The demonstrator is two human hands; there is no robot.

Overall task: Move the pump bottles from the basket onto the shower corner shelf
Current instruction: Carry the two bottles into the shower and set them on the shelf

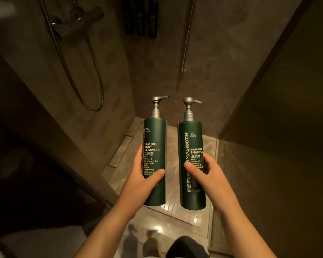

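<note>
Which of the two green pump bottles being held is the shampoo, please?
The shampoo bottle in the right hand: its label reads MEGA-RICH SHAMPOO, HAIR CARE. The body cleanser bottle in the left hand reads BODY CLEANSER instead.

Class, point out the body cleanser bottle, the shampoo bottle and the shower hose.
body cleanser bottle [155, 135], head view, on its upper body.
shampoo bottle [194, 140], head view, on its upper body.
shower hose [93, 110], head view, bottom of its hanging loop.

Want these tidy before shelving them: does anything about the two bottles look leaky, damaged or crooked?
Nothing stands out. The body cleanser bottle in the left hand and the shampoo bottle in the right hand are both roughly upright and look intact, with no visible drips or dents.
</note>
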